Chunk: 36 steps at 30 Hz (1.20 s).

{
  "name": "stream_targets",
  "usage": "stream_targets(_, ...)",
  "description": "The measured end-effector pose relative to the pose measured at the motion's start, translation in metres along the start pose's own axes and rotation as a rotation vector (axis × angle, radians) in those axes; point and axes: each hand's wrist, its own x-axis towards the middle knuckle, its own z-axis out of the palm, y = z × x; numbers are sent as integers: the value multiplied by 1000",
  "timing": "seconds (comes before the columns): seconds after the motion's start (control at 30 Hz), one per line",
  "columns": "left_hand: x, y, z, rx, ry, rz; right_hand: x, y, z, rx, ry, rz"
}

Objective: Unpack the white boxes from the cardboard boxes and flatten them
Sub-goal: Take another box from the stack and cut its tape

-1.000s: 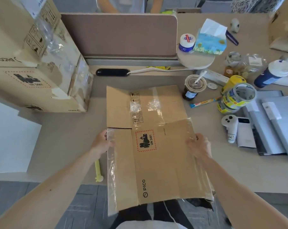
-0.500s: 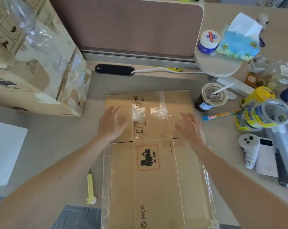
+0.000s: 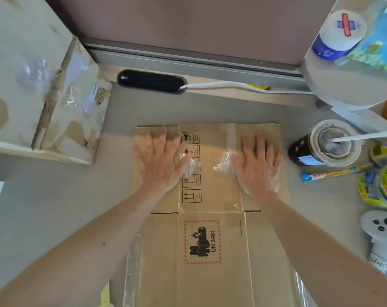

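One flattened carton (image 3: 212, 251) lay mid-frame on the grey desk (image 3: 55, 196); two flat-fingered hands, left hand (image 3: 160, 161) and right hand (image 3: 255, 166), pressed it.

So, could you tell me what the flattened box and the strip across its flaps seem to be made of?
Box: brown cardboard, matte, likely corrugated; it shows fold creases and printed marks. Strip: probably clear plastic tape, glossy; it glints and crinkles where bunched.
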Motion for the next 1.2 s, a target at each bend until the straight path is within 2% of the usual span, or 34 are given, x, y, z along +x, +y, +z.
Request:
stream_targets(0.2,2,-1,7,34,43,-3,2,0,5,-22,52,4)
stream_targets(0.4,5,-1,7,43,13,-1,4,1,5,-22,61,1)
stream_targets(0.47,6,-3,0,-35,-30,23,7,3,1,45,15,-11)
stream_targets(0.57,-2,-11,-19,-326,-49,73,8,18,-16,326,-98,5)
stream_targets(0.63,-23,-16,-30,-418,1,89,-12,28,-26,395,-48,18)
stream_targets(0.73,-76,-14,-25,-402,15,88,-66,32,-22,337,133,-10)
stream_targets(0.83,-122,-9,-2,-342,-33,88,-114,27,0,280,76,31)
stream_targets(0.93,-132,-13,22,-167,-91,73,-129,28,17,226,5,52)
stream_targets(1.03,-130,-13,36,-43,-37,59,-130,26,27,146,-19,73)
stream_targets(1.2,-126,-12,46,-22,28,71,-128,19,29,113,22,107)
